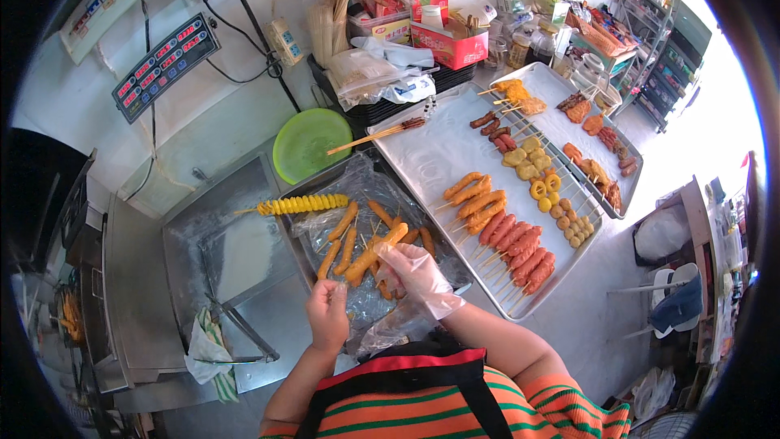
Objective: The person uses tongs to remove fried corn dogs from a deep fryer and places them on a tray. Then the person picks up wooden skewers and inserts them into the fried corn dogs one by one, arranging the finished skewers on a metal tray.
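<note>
My right hand point(411, 271), in a clear plastic glove, grips a golden fried stick-shaped snack point(373, 254) from its right side. My bare left hand point(329, 314) is pinched at the snack's lower end; its fingers hide any skewer there. Both hands are over the near part of a dark metal tray point(298, 262) lined with clear plastic film. Several browned skewered sausages point(346, 250) lie in that tray around the held snack. Across its far left corner rests a yellow spiral potato skewer point(303, 204).
A large paper-lined tray point(426, 140) holds skewers, including pink sausages point(518, 247). Behind it stands another tray point(542, 76). A green plate point(312, 145) sits at the back wall. On the left are a steel counter basin point(244, 256), a wire handle point(244, 332) and a cloth point(210, 353).
</note>
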`<action>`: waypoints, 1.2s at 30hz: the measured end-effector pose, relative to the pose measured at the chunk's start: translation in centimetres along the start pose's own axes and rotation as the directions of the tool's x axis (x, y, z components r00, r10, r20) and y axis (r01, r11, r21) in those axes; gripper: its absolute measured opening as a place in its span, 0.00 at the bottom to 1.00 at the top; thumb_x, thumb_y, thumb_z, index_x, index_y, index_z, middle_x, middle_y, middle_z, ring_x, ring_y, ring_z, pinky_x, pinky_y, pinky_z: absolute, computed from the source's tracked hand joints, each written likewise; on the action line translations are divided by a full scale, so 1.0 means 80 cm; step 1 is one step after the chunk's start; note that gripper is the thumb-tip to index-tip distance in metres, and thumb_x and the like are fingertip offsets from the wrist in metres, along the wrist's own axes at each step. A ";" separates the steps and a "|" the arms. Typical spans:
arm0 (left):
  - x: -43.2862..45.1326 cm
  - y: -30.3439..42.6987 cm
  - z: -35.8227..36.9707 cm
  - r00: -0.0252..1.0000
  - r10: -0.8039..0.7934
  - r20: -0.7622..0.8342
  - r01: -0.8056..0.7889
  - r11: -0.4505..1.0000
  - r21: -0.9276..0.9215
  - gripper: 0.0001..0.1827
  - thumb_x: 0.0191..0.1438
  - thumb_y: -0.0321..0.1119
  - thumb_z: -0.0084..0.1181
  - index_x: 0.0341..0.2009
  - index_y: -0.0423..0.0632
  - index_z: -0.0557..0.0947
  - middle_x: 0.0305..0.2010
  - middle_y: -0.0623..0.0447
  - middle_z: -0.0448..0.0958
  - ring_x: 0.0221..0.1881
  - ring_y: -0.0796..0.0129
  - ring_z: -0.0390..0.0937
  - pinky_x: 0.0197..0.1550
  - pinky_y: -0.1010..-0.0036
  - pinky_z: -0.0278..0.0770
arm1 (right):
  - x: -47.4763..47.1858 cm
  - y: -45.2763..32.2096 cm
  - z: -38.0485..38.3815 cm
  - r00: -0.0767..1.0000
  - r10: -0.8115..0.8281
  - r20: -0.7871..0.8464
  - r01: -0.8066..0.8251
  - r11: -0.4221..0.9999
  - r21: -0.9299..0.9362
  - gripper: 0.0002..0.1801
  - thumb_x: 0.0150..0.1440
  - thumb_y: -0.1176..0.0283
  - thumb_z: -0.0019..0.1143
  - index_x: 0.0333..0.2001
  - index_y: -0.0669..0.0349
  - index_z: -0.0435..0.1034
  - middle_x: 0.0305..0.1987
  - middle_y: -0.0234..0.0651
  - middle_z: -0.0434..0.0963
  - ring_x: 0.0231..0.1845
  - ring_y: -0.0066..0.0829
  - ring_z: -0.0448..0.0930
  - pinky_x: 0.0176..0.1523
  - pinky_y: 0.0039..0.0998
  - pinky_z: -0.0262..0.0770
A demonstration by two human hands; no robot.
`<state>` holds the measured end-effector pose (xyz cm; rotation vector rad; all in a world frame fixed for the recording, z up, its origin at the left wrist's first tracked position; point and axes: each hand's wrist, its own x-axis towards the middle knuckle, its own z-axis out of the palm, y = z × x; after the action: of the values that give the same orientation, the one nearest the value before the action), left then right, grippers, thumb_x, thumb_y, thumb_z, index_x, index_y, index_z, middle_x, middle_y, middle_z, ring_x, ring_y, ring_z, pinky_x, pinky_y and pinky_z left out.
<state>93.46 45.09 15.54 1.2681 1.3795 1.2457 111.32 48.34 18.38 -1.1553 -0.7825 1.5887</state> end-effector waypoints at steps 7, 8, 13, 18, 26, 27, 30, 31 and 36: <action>0.017 -0.021 0.001 0.773 -0.500 0.390 0.624 0.486 -0.613 0.09 0.59 0.36 0.49 0.29 0.47 0.73 0.16 0.61 0.59 0.23 0.73 0.58 0.33 0.75 0.61 | -0.005 0.013 -0.004 0.985 -0.159 0.059 0.169 0.949 -0.264 0.17 0.59 0.63 0.53 0.22 0.63 0.70 0.16 0.25 0.70 0.18 0.19 0.69 0.22 0.24 0.63; 0.019 -0.021 -0.001 0.738 -0.533 0.414 0.654 0.413 -0.634 0.09 0.59 0.36 0.49 0.28 0.47 0.73 0.15 0.60 0.58 0.22 0.72 0.58 0.33 0.74 0.61 | -0.005 0.016 -0.010 0.976 -0.199 0.084 0.215 0.916 -0.338 0.17 0.58 0.63 0.53 0.22 0.63 0.71 0.15 0.27 0.71 0.17 0.23 0.71 0.22 0.27 0.64; 0.040 -0.017 0.001 0.867 -0.417 0.275 0.499 0.707 -0.502 0.08 0.58 0.36 0.50 0.29 0.46 0.74 0.17 0.62 0.60 0.22 0.75 0.58 0.32 0.76 0.60 | 0.007 0.041 -0.052 0.928 -0.243 0.282 0.353 0.334 -0.874 0.17 0.53 0.61 0.55 0.34 0.67 0.72 0.28 0.47 0.77 0.30 0.48 0.77 0.36 0.40 0.73; 0.105 -0.025 0.047 0.941 -0.255 0.224 0.295 0.941 -0.166 0.08 0.58 0.33 0.50 0.31 0.42 0.77 0.22 0.61 0.68 0.24 0.80 0.61 0.29 0.80 0.60 | -0.001 0.064 -0.079 0.911 -0.350 0.219 0.343 0.344 -0.874 0.21 0.53 0.61 0.53 0.44 0.66 0.70 0.37 0.53 0.76 0.39 0.52 0.77 0.43 0.45 0.74; 0.214 -0.039 0.238 0.927 0.241 0.287 -0.321 0.906 0.275 0.11 0.54 0.36 0.54 0.30 0.40 0.78 0.27 0.42 0.78 0.30 0.48 0.77 0.34 0.64 0.74 | 0.000 0.067 -0.104 0.812 -0.482 0.328 0.544 0.424 -0.724 0.11 0.52 0.69 0.54 0.36 0.63 0.74 0.30 0.47 0.76 0.32 0.48 0.78 0.37 0.43 0.74; 0.216 -0.043 0.256 0.920 0.269 0.286 -0.359 0.870 0.337 0.09 0.52 0.36 0.55 0.29 0.44 0.78 0.28 0.44 0.79 0.30 0.47 0.76 0.32 0.61 0.73 | -0.001 0.069 -0.108 0.801 -0.488 0.347 0.562 0.413 -0.717 0.11 0.52 0.69 0.54 0.37 0.63 0.74 0.30 0.47 0.76 0.32 0.48 0.78 0.37 0.43 0.74; 0.225 -0.053 0.274 0.806 0.325 0.494 -0.582 0.588 0.562 0.08 0.51 0.39 0.56 0.27 0.49 0.79 0.25 0.49 0.78 0.34 0.51 0.75 0.38 0.58 0.70 | -0.005 0.071 -0.119 0.812 -0.433 0.391 0.560 0.392 -0.730 0.11 0.52 0.70 0.54 0.37 0.63 0.74 0.29 0.47 0.76 0.30 0.48 0.78 0.36 0.42 0.74; 0.223 -0.056 0.272 0.786 0.284 0.549 -0.607 0.520 0.601 0.08 0.51 0.40 0.56 0.26 0.50 0.79 0.26 0.50 0.78 0.36 0.52 0.74 0.39 0.57 0.69 | -0.005 0.070 -0.124 0.806 -0.440 0.395 0.571 0.407 -0.713 0.11 0.52 0.70 0.54 0.37 0.64 0.74 0.29 0.48 0.76 0.30 0.48 0.78 0.36 0.42 0.74; 0.221 -0.041 0.255 0.673 0.112 0.731 -0.705 0.396 0.588 0.11 0.51 0.44 0.56 0.30 0.51 0.81 0.36 0.50 0.77 0.44 0.54 0.71 0.49 0.56 0.66 | 0.001 0.063 -0.137 0.819 -0.409 0.403 0.569 0.485 -0.663 0.11 0.51 0.70 0.54 0.36 0.65 0.75 0.29 0.48 0.77 0.31 0.48 0.78 0.37 0.42 0.74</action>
<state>111.19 65.02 10.18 2.6231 1.1766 0.2278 119.91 46.38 10.13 -1.1732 -1.8750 0.8454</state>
